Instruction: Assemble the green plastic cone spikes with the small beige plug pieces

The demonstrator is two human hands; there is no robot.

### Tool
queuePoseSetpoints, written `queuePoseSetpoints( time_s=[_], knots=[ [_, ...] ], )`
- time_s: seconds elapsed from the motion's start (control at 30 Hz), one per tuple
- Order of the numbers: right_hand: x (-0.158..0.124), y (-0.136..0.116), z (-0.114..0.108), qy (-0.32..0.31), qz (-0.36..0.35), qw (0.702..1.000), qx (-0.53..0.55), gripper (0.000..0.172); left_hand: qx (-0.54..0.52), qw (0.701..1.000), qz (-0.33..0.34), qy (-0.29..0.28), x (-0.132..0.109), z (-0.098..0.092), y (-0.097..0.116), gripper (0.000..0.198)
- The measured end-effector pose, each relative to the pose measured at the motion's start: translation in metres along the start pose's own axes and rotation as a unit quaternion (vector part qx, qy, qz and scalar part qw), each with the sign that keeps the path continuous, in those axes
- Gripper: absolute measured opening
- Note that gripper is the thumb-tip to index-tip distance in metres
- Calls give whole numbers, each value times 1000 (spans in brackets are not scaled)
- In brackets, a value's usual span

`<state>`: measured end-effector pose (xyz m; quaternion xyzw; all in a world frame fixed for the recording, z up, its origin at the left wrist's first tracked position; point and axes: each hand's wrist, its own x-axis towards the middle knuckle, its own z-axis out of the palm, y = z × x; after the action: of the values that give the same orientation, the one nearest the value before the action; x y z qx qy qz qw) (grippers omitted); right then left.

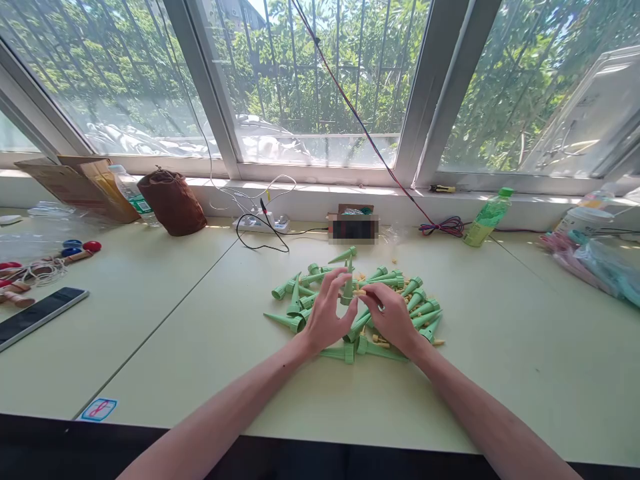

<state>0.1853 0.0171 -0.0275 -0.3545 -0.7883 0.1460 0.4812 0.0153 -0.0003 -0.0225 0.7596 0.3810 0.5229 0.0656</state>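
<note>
Between the thumb and fingers of my left hand [330, 310] a green plastic watering spike [349, 283] is held upright, its tip pointing up. My right hand [390, 313] is closed in a pinch on a small yellow valve piece [359, 292], which meets the spike's side near its wide end. Whether it sits in the spike, I cannot tell. Around and beneath both hands lies a pile of similar green spikes [425, 308]. Small yellow pieces [381, 341] are scattered among them, partly hidden by my hands.
Behind the pile are a small box [356, 210], a power strip [270, 223] and a coiled cable [443, 227]. A green bottle [489, 219] stands back right, plastic bags [600, 263] farther right. To the left are a phone [43, 317], wooden toys [75, 252] and a brown bag [173, 202].
</note>
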Motion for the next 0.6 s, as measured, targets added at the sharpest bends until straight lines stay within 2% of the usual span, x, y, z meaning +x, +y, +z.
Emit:
queuePoseSetpoints(
  time_s=[0.1, 0.17, 0.23, 0.4, 0.5, 0.6],
  knots=[
    [0, -1, 0, 20, -10, 1000, 8, 10, -26, 999, -36, 26, 0, 2, -3, 43],
    [0, -2, -1, 22, -17, 1000, 12, 10, -38, 998, -49, 21, 0, 3, -6, 44],
    [1, -1, -1, 18, -24, 999, 15, 11, -36, 998, -52, 2, 0, 3, -9, 36],
    [1, 0, -2, 9, -32, 999, 17, 11, -21, 999, -29, -36, 2, -1, -10, 6],
    [1, 1, -2, 10, -36, 999, 10, 11, -32, 999, -7, -28, 5, -4, -8, 4],
    [1, 1, -2, 13, -42, 999, 4, 12, -23, 999, 26, -17, 7, -5, -7, 11]
  ],
)
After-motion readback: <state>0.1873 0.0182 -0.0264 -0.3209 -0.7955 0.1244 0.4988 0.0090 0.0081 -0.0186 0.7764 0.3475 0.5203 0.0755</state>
